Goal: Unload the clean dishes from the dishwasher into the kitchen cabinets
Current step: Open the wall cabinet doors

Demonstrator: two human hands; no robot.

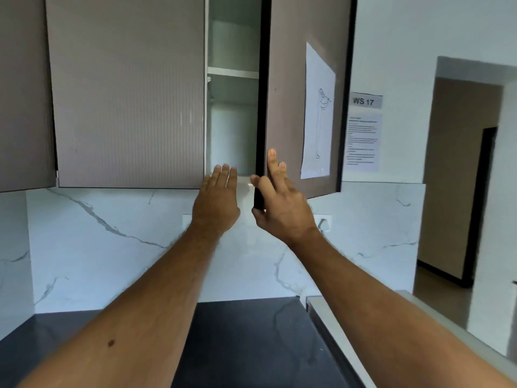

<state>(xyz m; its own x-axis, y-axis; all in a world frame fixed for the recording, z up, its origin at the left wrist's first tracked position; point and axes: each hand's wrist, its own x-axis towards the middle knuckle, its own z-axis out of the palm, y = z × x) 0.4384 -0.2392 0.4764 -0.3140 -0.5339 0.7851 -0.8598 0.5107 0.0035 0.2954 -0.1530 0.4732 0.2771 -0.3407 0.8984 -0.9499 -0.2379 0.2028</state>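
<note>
Both hands raised at frame centre, at the lower edge of the wall cabinet (232, 88). Left hand (216, 204): fingers straight and together, tips at the bottom lip of the cabinet opening, holding nothing. Right hand (282, 211): fingers spread against the dark edge of the door (296, 79), thumb under its lower corner — no curl round it.

Door ajar, swung toward the right of frame; the gap shows 1 white shelf (233, 71). No dishes visible inside or in either hand.

Line drawing on paper (319, 113) taped to the door. On the wall, right of it, a sign (365, 102) reads "WS 17"; text sheet (362, 141) below illegible.

Dark counter (251, 345) at bottom; marble backsplash (112, 242) behind — doorway (458, 177) far right.
</note>
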